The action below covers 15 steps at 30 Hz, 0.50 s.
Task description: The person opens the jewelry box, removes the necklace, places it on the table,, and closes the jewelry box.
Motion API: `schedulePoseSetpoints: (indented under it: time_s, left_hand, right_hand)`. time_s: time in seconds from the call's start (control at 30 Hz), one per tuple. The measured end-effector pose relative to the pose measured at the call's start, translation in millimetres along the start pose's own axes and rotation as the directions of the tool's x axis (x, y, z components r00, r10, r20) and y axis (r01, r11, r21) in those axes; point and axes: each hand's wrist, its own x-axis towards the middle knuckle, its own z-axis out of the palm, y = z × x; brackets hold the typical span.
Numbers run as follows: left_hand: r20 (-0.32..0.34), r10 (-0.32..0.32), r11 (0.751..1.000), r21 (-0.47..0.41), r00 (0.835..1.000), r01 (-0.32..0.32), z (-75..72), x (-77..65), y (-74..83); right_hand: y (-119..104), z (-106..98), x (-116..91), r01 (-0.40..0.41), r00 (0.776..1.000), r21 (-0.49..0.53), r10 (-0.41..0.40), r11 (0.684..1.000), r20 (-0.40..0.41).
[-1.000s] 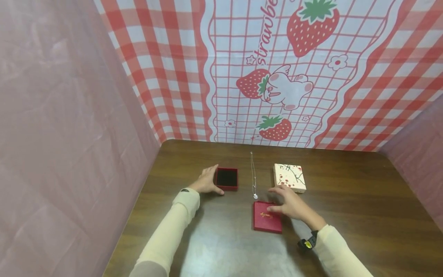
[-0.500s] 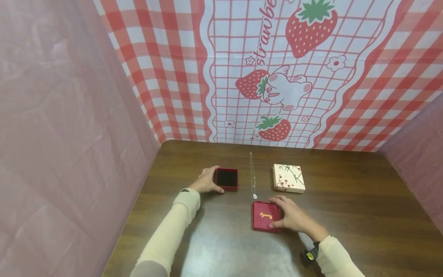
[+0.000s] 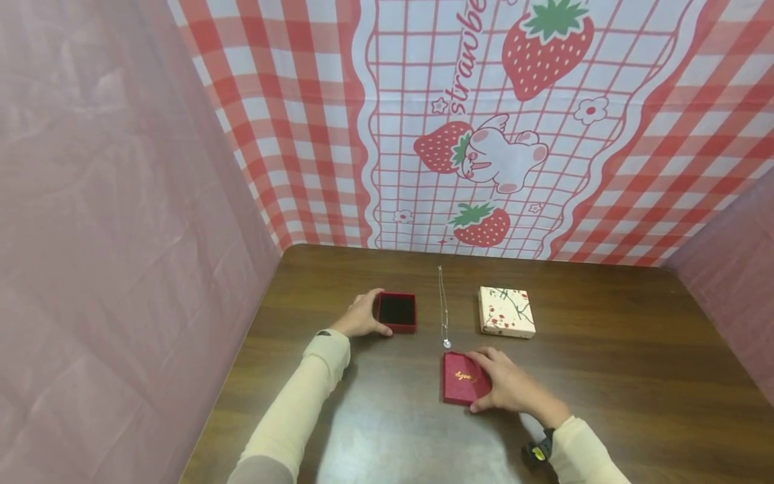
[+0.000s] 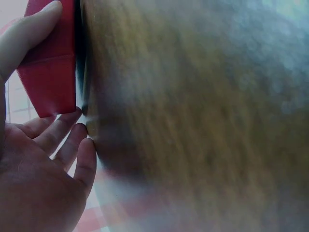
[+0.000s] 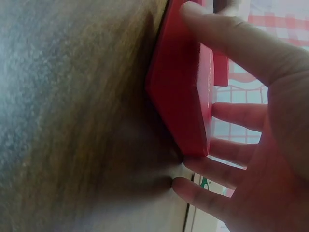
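An uncovered red jewelry box (image 3: pixel 397 330) with a black insert stands left of centre in the head view. My left hand (image 3: pixel 361 317) grips it, thumb on the near side and fingers at the far side; the left wrist view shows the thumb (image 4: pixel 42 25) against its red wall. Nearer to me lies a dark red box lid (image 3: pixel 457 391) with gold lettering. My right hand (image 3: pixel 509 384) holds its right end between the thumb at the near edge and fingers at the far edge. A silver necklace (image 3: pixel 443 309) with a round pendant is stretched out between box and lid.
A cream box (image 3: pixel 506 312) with a red blossom and branch print sits at the back right of the wooden table (image 3: pixel 617 349). Behind the table hangs a strawberry-print cloth (image 3: pixel 484 154). Pink fabric (image 3: pixel 121 222) hangs along the left side.
My right hand has come down from above the lid, drawn toward me, and taken hold of the lid's right end. The left hand stays on the jewelry box.
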Motion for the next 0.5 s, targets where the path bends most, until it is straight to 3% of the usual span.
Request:
schedulePoseSetpoints:
  time_s: [0.23, 0.5]
  left_hand:
    - [-0.009, 0.028, 0.999, 0.026, 1.0, -0.027, -0.5, -0.1, 0.5]
    - [-0.001, 0.016, 0.999, 0.035, 1.0, -0.016, -0.5, -0.4, 1.5]
  right_hand:
    - [-1.5, 2.3, -0.7, -0.019, 1.0, -0.028, 0.019, 0.999, -0.007]
    - [-1.1, 4.1, -0.6, -0.031, 1.0, -0.041, 0.031, 0.999, -0.005]
